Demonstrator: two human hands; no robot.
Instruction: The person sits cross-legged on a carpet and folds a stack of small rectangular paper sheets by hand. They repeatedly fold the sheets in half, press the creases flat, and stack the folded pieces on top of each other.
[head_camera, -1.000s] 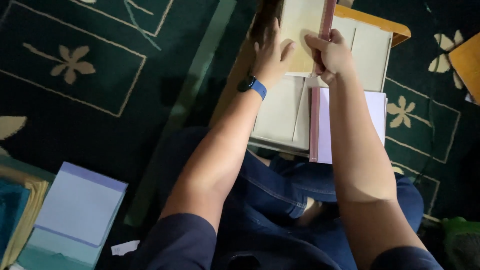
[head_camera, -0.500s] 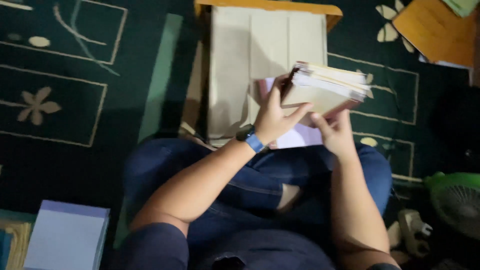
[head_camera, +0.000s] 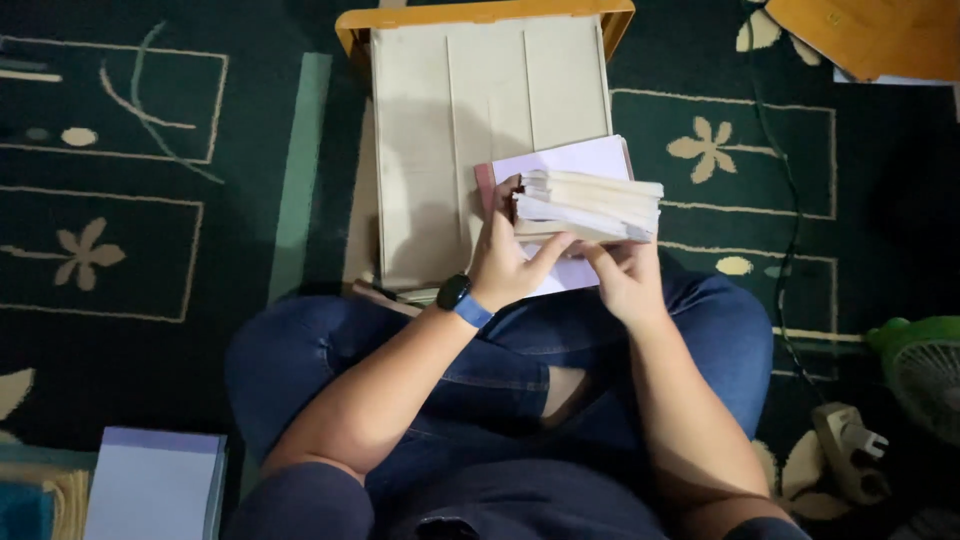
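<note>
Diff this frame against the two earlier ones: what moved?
Both hands came down from the top of the tray toward the lap. The left hand and right hand now hold the paper stack flat over the purple sheet; a second ago they held it upright. Unchanged: beige tray, carpet, both hands gripping.

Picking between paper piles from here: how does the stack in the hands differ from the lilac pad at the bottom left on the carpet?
The paper stack is cream, thick and loose-edged; the lilac pad is flat with square edges. The stack is held above the lap by the left hand and right hand; the pad lies untouched on the carpet. Both are rectangular paper bundles.
</note>
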